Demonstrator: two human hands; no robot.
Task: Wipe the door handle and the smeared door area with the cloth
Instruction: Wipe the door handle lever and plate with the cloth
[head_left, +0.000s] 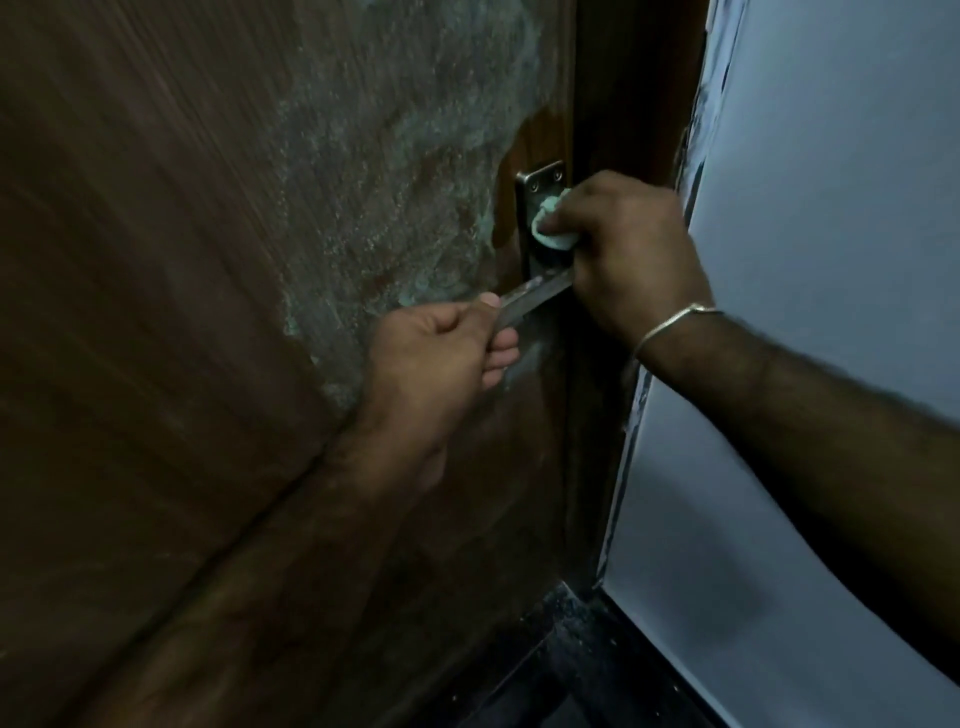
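A dark brown wooden door (156, 260) fills the left of the view. A wide whitish-green smear (395, 171) covers it left of the lock. A metal lever handle (535, 296) juts from a steel backplate (540, 182) at the door's right edge. My left hand (441, 353) grips the free end of the lever, fingers curled round it. My right hand (628, 249) pinches a small bunched white cloth (550, 223) and presses it against the backplate just above the lever. A thin metal bangle sits on my right wrist.
The dark door frame (623, 104) runs beside the handle. A pale blue-grey wall (831, 208) fills the right side. Dark floor (571, 675) shows at the bottom centre.
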